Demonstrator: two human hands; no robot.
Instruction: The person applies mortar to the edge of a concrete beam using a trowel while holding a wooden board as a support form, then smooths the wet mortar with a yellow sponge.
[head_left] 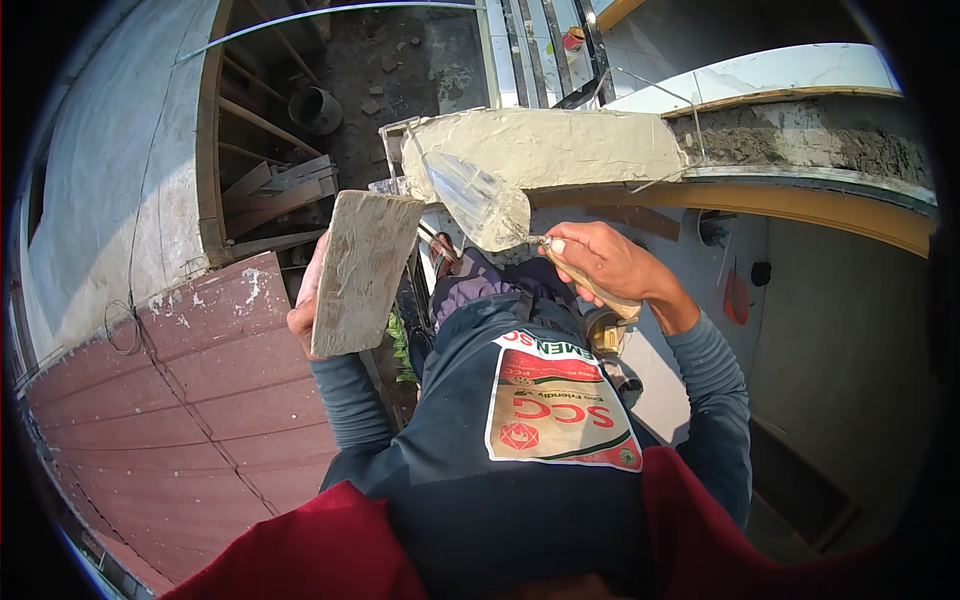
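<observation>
My right hand is closed round the wooden handle of a pointed trowel. The trowel's blade is smeared with wet mortar and points up and left, over the near edge of a ledge coated in cream plaster. My left hand grips a flat rectangular board caked with dried mortar, tilted up on edge left of the trowel. Most of the left fingers are hidden behind this board. Whether the blade touches the plaster, I cannot tell.
Right of the plastered ledge runs a rough grey mortar band, with a yellow-brown curved beam below it. Dark metal bars rise behind. Reddish plank siding stands at left. Below lie a bucket and wood scraps.
</observation>
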